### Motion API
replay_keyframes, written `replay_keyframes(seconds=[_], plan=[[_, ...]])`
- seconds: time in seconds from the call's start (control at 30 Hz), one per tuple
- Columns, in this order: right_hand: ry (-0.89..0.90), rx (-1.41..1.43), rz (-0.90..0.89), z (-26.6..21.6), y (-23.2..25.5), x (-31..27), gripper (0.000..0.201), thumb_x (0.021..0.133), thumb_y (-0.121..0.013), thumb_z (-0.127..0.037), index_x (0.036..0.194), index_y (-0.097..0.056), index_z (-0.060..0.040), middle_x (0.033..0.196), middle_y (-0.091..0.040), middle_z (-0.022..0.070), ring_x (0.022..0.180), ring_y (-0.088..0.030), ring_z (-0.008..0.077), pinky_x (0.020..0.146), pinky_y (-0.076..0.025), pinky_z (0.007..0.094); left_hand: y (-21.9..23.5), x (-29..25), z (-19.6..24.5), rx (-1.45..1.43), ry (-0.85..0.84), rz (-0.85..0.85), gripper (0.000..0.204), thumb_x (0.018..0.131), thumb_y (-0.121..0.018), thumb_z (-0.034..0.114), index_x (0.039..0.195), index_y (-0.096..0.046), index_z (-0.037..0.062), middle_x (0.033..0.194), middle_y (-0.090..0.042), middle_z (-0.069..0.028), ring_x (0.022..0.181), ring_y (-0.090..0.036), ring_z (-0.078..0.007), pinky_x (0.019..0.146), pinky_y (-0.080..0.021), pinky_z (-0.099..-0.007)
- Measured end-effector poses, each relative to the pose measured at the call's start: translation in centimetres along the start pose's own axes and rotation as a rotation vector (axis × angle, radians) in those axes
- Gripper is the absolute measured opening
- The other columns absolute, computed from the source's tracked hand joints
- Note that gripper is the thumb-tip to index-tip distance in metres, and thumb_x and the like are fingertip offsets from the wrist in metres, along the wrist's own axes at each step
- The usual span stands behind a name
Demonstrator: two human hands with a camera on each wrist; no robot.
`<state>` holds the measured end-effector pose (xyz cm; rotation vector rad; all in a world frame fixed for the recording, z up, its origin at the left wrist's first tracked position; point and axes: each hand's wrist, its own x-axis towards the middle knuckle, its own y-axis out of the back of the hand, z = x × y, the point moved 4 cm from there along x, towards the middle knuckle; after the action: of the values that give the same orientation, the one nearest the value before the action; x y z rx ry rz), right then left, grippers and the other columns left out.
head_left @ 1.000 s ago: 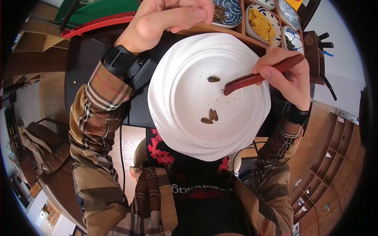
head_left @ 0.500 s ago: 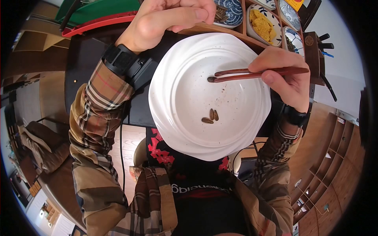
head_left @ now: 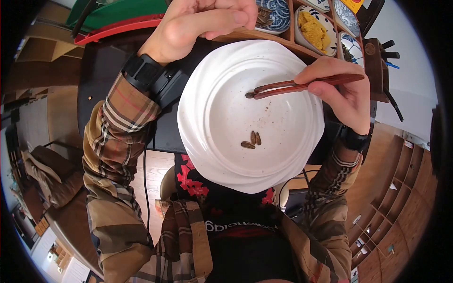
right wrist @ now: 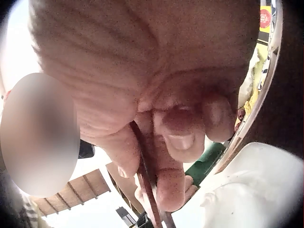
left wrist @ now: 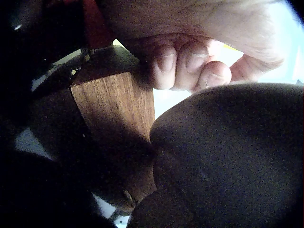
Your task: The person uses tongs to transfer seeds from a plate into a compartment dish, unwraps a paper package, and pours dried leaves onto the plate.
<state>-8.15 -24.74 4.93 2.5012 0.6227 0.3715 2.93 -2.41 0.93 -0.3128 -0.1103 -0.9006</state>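
Observation:
My right hand (head_left: 337, 89) pinches dark red wooden tweezers (head_left: 283, 91) between thumb and fingers, over the right side of a wide white bowl (head_left: 194, 113). The two tips lie at a dark striped seed (head_left: 249, 95) on the bowl's floor, covering part of it. Lower down in the bowl lie three more such seeds (head_left: 247, 145), close together, among scattered specks. My left hand (head_left: 203, 23) is raised beyond the bowl's upper left rim, fingers loosely curled; nothing shows in it. In the left wrist view, its curled fingertips (left wrist: 194, 61) appear beside a wooden edge (left wrist: 114, 104).
A compartmented wooden tray (head_left: 302, 47) stands behind the bowl. It bears a blue patterned dish (head_left: 282, 16) with seeds and another with yellow food (head_left: 314, 30). A red-rimmed green container (head_left: 118, 19) is at the back left, and a brown holder (head_left: 375, 61) at the right.
The tweezers have swung left and up from the bowl's middle to the upper seed, their tips now at it. The seed has shifted slightly left. My left hand stays in place.

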Motion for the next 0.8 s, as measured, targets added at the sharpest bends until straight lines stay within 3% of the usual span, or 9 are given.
replay_keyframes(seconds=[0.1, 0.2, 0.33, 0.43, 0.5, 0.63, 0.7, 0.8], plan=[[0.071, 0.061, 0.105, 0.8, 0.4, -0.4, 0.012, 0.092, -0.068, -0.001, 0.103, -0.073, 0.0011, 0.098, -0.074, 0.009, 0.085, -0.068, 0.0147, 0.077, -0.053, 0.0254, 0.1, 0.0, -0.3, 0.013, 0.006, 0.003, 0.008, 0.093, -0.065, 0.009, 0.093, -0.064, 0.0008, 0.073, -0.061, 0.0022, 0.057, -0.043, -0.0018, 0.051, -0.026, -0.0192], [0.037, 0.062, 0.141, 0.8, 0.8, -0.7, 0.012, 0.093, -0.068, -0.002, 0.103, -0.073, 0.0012, 0.098, -0.075, 0.0087, 0.086, -0.068, 0.0144, 0.079, -0.052, 0.0256, 0.0, -0.1, -0.4, 0.021, -0.004, 0.018, 0.008, 0.092, -0.065, 0.009, 0.093, -0.064, 0.0008, 0.073, -0.061, 0.0023, 0.057, -0.043, -0.0019, 0.051, -0.026, -0.0194], [0.091, 0.063, 0.129, 0.8, 0.7, -0.2, 0.012, 0.092, -0.069, -0.003, 0.102, -0.074, 0.0007, 0.098, -0.074, 0.0097, 0.085, -0.068, 0.0143, 0.077, -0.052, 0.0252, -0.1, 0.0, -0.3, -0.013, -0.016, 0.009, 0.008, 0.092, -0.066, 0.009, 0.092, -0.064, 0.001, 0.073, -0.061, 0.0024, 0.057, -0.042, -0.0019, 0.051, -0.026, -0.0197], [0.094, 0.071, 0.009, 0.6, 0.3, 0.1, 0.014, 0.091, -0.069, -0.003, 0.103, -0.075, 0.0006, 0.099, -0.074, 0.0101, 0.084, -0.067, 0.0139, 0.075, -0.052, 0.0243, -0.1, -0.1, -0.2, 0.012, 0.004, 0.017, 0.008, 0.092, -0.065, 0.009, 0.092, -0.064, 0.0011, 0.073, -0.061, 0.0026, 0.057, -0.042, -0.0018, 0.051, -0.025, -0.0196], [-0.01, 0.117, -0.047, 0.7, 0.1, 0.1, 0.019, 0.087, -0.067, -0.004, 0.102, -0.073, 0.0048, 0.101, -0.073, 0.0167, 0.091, -0.068, 0.0242, 0.084, -0.053, 0.0341, -0.1, 0.0, 0.0, 0.009, 0.001, 0.01, 0.008, 0.092, -0.065, 0.009, 0.092, -0.064, 0.0012, 0.073, -0.06, 0.0028, 0.057, -0.042, -0.0018, 0.051, -0.025, -0.0196], [-0.03, 0.156, -0.072, 0.8, -0.2, 0.1, 0.019, 0.085, -0.067, -0.001, 0.103, -0.073, 0.0046, 0.102, -0.072, 0.0166, 0.093, -0.069, 0.0245, 0.084, -0.053, 0.0336, -0.1, -0.1, -0.1, 0.031, 0.016, 0.02, 0.009, 0.092, -0.065, 0.01, 0.092, -0.064, 0.0014, 0.072, -0.06, 0.0031, 0.058, -0.042, -0.0017, 0.051, -0.025, -0.0196], [0.054, 0.15, -0.065, 0.7, -0.3, 0.3, 0.016, 0.089, -0.069, 0.0, 0.105, -0.075, 0.001, 0.099, -0.073, 0.0102, 0.085, -0.068, 0.0135, 0.074, -0.053, 0.0231, -0.1, 0.0, 0.0, 0.023, 0.004, 0.015, 0.009, 0.092, -0.066, 0.01, 0.092, -0.064, 0.0015, 0.072, -0.06, 0.0031, 0.058, -0.042, -0.0017, 0.051, -0.025, -0.0195], [0.031, 0.145, -0.08, 0.6, -0.4, 0.3, 0.016, 0.089, -0.069, 0.002, 0.104, -0.075, 0.0013, 0.1, -0.073, 0.0101, 0.086, -0.068, 0.0137, 0.075, -0.053, 0.0235, -0.1, 0.0, 0.0, 0.027, -0.003, 0.017, 0.009, 0.093, -0.066, 0.011, 0.092, -0.064, 0.0016, 0.072, -0.06, 0.0031, 0.058, -0.042, -0.0017, 0.051, -0.025, -0.0194]])
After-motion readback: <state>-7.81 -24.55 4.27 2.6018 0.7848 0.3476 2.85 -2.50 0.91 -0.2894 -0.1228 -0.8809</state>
